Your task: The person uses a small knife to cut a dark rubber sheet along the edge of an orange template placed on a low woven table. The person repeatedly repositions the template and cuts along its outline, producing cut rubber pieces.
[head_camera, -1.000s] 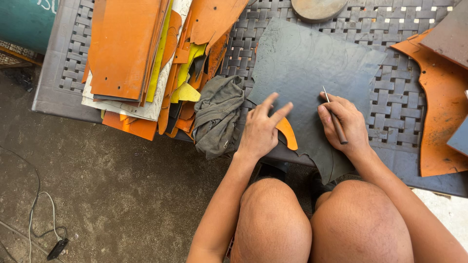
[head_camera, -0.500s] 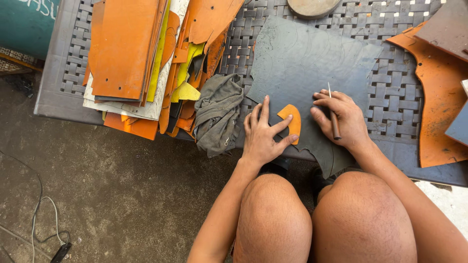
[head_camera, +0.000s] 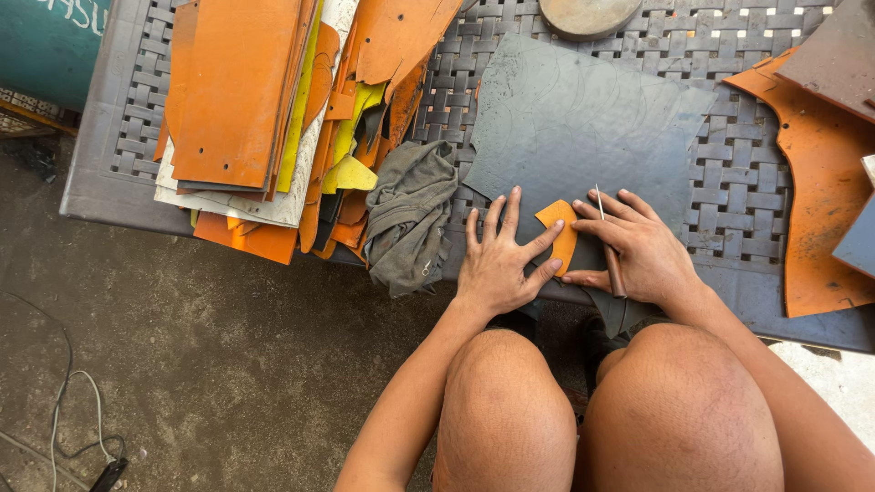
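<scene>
- Pressing flat, the left hand (head_camera: 499,260) lies palm down with fingers spread on the dark sheet (head_camera: 583,128), gripping nothing; its forefinger and thumb touch the left edge of the orange template (head_camera: 561,235).
- The template, a small rounded orange piece, lies on the near part of the sheet, between the two hands.
- The right hand (head_camera: 643,255) is curled around a thin awl (head_camera: 609,246) with a dark handle and a pale metal point; the point sticks up past the fingers, just beside the template's right edge.
- Faint curved outlines show on the sheet farther from the person.
- The sheet rests on a grey woven tabletop (head_camera: 729,182), its near edge hanging over the person's bare knees.
- A crumpled grey rag (head_camera: 410,214) lies just left of the sheet, touching its edge.
- Left of the rag sits a stack of orange boards (head_camera: 237,91) on pale sheets, with yellow scraps (head_camera: 351,169) and orange offcuts between the stack and the rag.
- A large orange piece (head_camera: 811,182) lies at the right, well apart from the hands, partly under a brown board (head_camera: 834,55).
- A round disc (head_camera: 588,14) sits at the far edge, cut off by the frame.
- A cable (head_camera: 73,419) trails on the concrete floor at lower left.
</scene>
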